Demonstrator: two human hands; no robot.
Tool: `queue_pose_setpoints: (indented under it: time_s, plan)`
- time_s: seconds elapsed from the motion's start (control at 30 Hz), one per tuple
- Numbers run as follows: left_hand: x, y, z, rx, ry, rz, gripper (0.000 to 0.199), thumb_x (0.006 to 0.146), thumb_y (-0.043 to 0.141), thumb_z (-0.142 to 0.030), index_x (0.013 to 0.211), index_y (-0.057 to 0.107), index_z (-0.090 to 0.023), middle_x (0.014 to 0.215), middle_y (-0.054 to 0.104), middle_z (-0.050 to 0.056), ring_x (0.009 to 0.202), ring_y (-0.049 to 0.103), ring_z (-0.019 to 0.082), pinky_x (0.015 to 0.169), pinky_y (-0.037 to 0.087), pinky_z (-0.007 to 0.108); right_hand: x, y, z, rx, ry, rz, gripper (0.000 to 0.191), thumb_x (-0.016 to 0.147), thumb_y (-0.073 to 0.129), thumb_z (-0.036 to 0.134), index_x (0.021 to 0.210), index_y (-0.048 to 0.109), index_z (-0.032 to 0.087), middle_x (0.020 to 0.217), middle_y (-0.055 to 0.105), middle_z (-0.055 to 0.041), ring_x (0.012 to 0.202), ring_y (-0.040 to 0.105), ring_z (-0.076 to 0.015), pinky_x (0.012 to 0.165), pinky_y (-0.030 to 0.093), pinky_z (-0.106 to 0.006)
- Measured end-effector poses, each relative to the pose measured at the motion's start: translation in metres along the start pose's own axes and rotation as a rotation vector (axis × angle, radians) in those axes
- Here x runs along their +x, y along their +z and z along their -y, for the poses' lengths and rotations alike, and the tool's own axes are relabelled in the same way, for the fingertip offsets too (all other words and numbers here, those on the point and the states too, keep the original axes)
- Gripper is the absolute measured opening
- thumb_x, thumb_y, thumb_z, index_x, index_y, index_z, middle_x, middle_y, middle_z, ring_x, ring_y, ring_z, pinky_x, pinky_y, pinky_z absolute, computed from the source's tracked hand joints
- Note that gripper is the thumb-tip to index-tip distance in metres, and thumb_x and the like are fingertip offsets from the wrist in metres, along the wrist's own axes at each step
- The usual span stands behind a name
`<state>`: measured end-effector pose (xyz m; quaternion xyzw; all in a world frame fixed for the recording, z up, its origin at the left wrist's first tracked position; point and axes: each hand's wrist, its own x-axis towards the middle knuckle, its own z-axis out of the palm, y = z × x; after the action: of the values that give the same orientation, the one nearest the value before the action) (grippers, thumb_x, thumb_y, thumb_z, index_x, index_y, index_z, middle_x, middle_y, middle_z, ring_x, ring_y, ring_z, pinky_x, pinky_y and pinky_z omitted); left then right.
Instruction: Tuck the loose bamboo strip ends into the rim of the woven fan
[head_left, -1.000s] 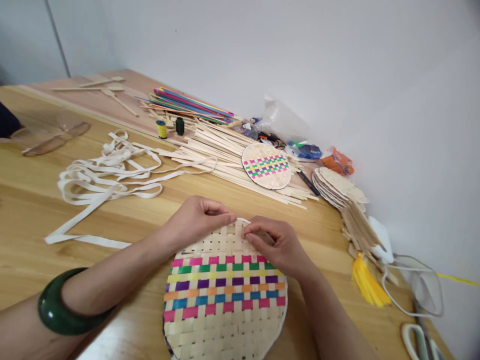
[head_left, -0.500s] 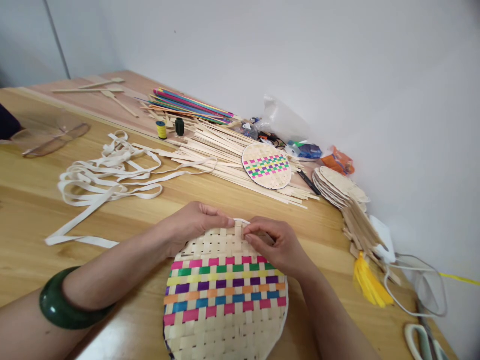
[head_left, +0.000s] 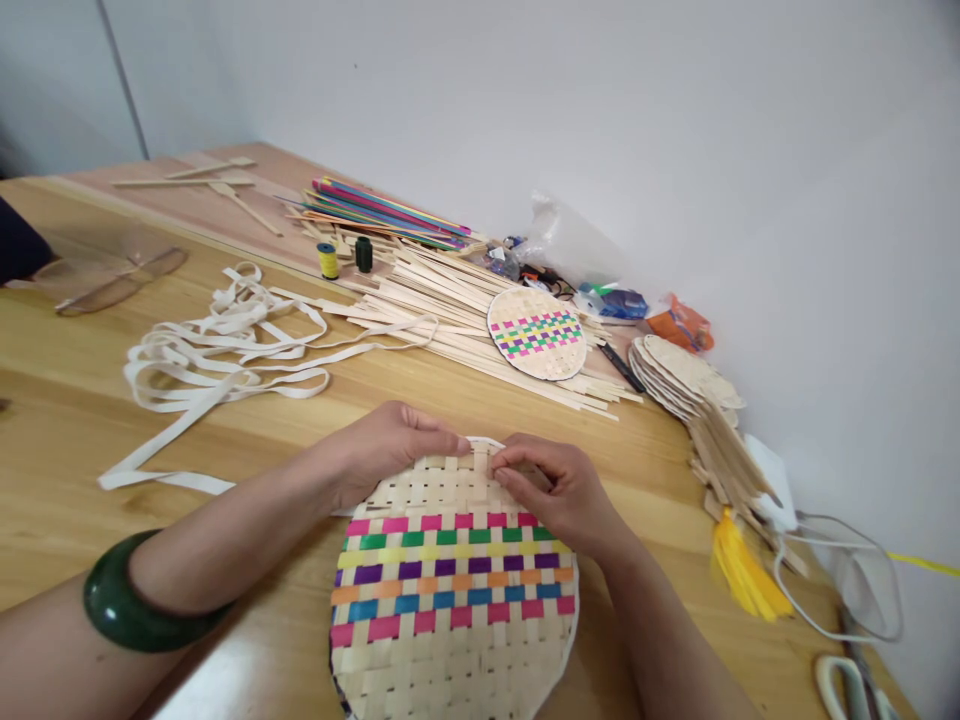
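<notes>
A round woven fan panel (head_left: 450, 590) of pale strips, crossed by bands of pink, green, yellow, purple, orange and blue, is held upright in front of me. My left hand (head_left: 401, 445) grips its top edge from the left, thumb along the rim. My right hand (head_left: 551, 485) pinches the same edge just to the right. Between the two thumbs a short stretch of white edging (head_left: 484, 440) shows on the rim. White trim also follows the panel's right side, while its lower left edge looks dark. The fingers behind the panel are hidden.
A loose heap of white ribbon (head_left: 225, 350) lies left. Pale flat strips (head_left: 420, 300) and a finished-looking woven disc (head_left: 536, 335) lie beyond. Stacked discs (head_left: 682, 375), a yellow tassel (head_left: 742, 570) and scissors (head_left: 844, 685) are at right. Thread spools (head_left: 328, 260) stand behind.
The view has shifted slightly, so the surroundings sit a little farther right. Both hands keep their hold on the panel's top edge, with hardly any movement.
</notes>
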<state>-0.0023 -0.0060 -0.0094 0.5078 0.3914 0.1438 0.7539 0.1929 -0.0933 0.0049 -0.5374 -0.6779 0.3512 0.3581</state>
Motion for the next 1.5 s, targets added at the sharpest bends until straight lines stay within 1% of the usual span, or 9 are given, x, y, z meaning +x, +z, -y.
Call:
queue_pose_setpoints:
  time_s: [0.13,0.2,0.27,0.33,0.5,0.77,0.97,1.1,1.5]
  plan:
    - [-0.002,0.003,-0.006,-0.079,-0.082,-0.007,0.026,0.061,0.080,-0.037,0.072,0.075,-0.015,0.067,0.074,0.006,0.054,0.063,0.016,0.052,0.048,0.024,0.001,-0.006,-0.007,0.184,-0.017,0.005,0.009,0.085,0.063,0.026,0.081,0.069,0.020,0.102,0.065,-0.0059,0.098,0.060,-0.0196,0.082,0.048,-0.031]
    - [-0.002,0.005,-0.008,-0.074,-0.108,-0.026,0.026,0.058,0.082,-0.037,0.071,0.076,-0.015,0.066,0.074,0.006,0.053,0.063,0.015,0.051,0.048,0.023,0.003,-0.010,-0.011,0.305,-0.011,-0.108,0.011,0.085,0.064,0.028,0.077,0.068,0.021,0.106,0.065,-0.0063,0.106,0.058,-0.0216,0.085,0.048,-0.033]
    - [-0.003,0.006,-0.009,-0.060,-0.113,-0.025,0.027,0.058,0.083,-0.037,0.072,0.076,-0.015,0.068,0.075,0.007,0.054,0.063,0.015,0.051,0.048,0.022,0.005,-0.015,-0.015,0.461,0.040,-0.293,0.011,0.085,0.063,0.032,0.078,0.065,0.023,0.077,0.064,-0.0026,0.089,0.061,-0.0188,0.073,0.050,-0.030]
    - [-0.003,0.007,-0.009,-0.057,-0.096,-0.009,0.026,0.058,0.083,-0.036,0.073,0.077,-0.015,0.071,0.075,0.007,0.057,0.065,0.016,0.052,0.049,0.022,0.007,-0.020,-0.018,0.610,0.116,-0.440,0.014,0.081,0.066,0.036,0.081,0.061,0.023,0.051,0.045,0.0053,0.059,0.053,-0.0138,0.053,0.044,-0.023]
    - [-0.003,0.007,-0.009,-0.068,-0.049,0.005,0.020,0.064,0.080,-0.035,0.069,0.076,-0.016,0.067,0.074,0.006,0.054,0.062,0.013,0.049,0.048,0.020,0.011,-0.031,-0.031,0.632,0.273,-0.545,0.027,0.069,0.072,0.040,0.081,0.058,0.020,0.052,0.027,0.0107,0.041,0.023,-0.0056,0.037,0.017,-0.018]
    - [-0.005,0.011,-0.008,-0.063,-0.030,0.020,0.024,0.058,0.083,-0.033,0.074,0.077,-0.016,0.073,0.076,0.008,0.061,0.065,0.017,0.056,0.050,0.023,0.013,-0.014,-0.042,0.463,0.323,-0.445,0.028,0.070,0.074,0.039,0.079,0.063,0.015,0.048,0.037,0.0092,0.042,0.028,-0.0051,0.041,0.021,-0.020]
    - [-0.004,0.012,-0.008,-0.043,-0.070,0.033,0.026,0.057,0.082,-0.032,0.076,0.077,-0.015,0.070,0.075,0.007,0.058,0.065,0.017,0.055,0.049,0.024,0.007,-0.001,-0.014,0.383,0.335,-0.133,0.026,0.074,0.072,0.041,0.078,0.068,0.016,0.061,0.057,0.0024,0.053,0.045,-0.0080,0.048,0.033,-0.020]
    - [-0.004,0.011,-0.008,-0.060,-0.064,0.034,0.024,0.058,0.082,-0.031,0.076,0.077,-0.015,0.071,0.076,0.007,0.058,0.064,0.016,0.055,0.049,0.023,0.004,-0.002,-0.010,0.417,0.314,-0.035,0.023,0.069,0.077,0.038,0.077,0.071,0.018,0.071,0.067,-0.0006,0.063,0.056,-0.0120,0.057,0.043,-0.022]
    - [-0.006,0.010,-0.011,-0.195,-0.135,0.117,0.022,0.056,0.082,-0.025,0.074,0.077,-0.014,0.070,0.076,0.007,0.057,0.065,0.015,0.055,0.051,0.022,0.002,-0.004,-0.017,0.333,0.206,-0.017,0.014,0.076,0.072,0.033,0.083,0.077,0.021,0.083,0.074,-0.0033,0.071,0.065,-0.0151,0.064,0.051,-0.024]
